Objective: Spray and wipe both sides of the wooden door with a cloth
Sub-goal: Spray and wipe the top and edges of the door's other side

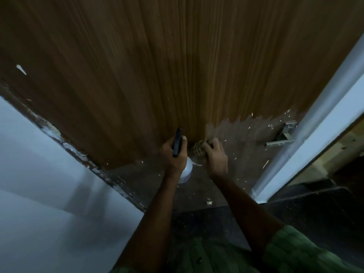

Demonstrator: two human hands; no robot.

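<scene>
The left hand (173, 152) is gripping the bottle (186, 170); the right hand's (214, 154) fingers are bunching the cloth (198, 149) against the door (177, 66). Pressing could be swinging the door, and the peeling veneer may be snagging the cloth.

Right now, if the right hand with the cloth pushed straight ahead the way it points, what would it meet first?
The brown wooden door. The right hand holds the bunched patterned cloth right at the panel's worn lower area; depth is unclear, but nothing else shows in that line.
</scene>
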